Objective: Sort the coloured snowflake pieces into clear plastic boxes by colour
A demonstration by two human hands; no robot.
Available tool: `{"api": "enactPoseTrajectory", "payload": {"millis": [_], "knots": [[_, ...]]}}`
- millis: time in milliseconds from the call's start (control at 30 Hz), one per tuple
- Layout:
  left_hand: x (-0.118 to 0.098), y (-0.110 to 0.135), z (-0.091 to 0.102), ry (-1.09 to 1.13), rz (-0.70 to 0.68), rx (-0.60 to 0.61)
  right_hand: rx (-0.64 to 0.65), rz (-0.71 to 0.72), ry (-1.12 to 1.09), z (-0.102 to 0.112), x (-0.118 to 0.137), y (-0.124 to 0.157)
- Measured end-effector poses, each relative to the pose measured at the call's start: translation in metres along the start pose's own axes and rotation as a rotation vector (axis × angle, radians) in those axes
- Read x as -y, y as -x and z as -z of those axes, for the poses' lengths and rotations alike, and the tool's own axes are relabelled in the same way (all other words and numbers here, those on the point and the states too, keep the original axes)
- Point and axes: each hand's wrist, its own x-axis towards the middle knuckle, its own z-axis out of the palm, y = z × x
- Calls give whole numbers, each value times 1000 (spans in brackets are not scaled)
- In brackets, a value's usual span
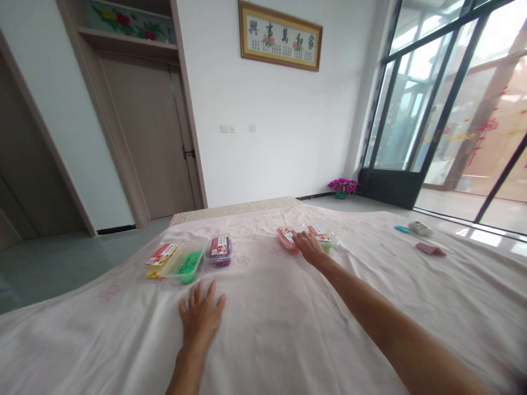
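My left hand (201,310) lies palm down on the sheet with its fingers spread, holding nothing. Just beyond its fingertips stands an open clear plastic box with green contents (190,266). Left of that is a labelled box with yellow contents (162,258), and to the right a lidded box with purple contents (219,249). My right hand (308,247) is closed at the right edge of a labelled plastic box with red contents (286,237). Partly behind this hand sits another labelled box with light green contents (322,235). The fingers' undersides are hidden.
A pale pink patterned sheet (263,318) covers the broad surface. On its right side lie a pink piece (430,249), a small blue item (402,229) and a white packet (420,228). Magenta flowers (343,185) stand on the floor by the glass doors.
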Motion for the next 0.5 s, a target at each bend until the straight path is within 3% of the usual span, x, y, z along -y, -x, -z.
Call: {"api": "enactPoseTrajectory", "payload": {"millis": [167, 267, 400, 500], "knots": [[0, -1, -1, -7, 1, 1, -17, -67, 24, -1, -11, 15], [0, -1, -2, 0, -3, -4, -97, -140, 1, -1, -18, 24], [0, 0, -2, -18, -9, -17, -240, -553, -101, -5, -42, 34], [0, -1, -3, -25, -8, -19, -207, -777, -185, -15, -61, 34]]}}
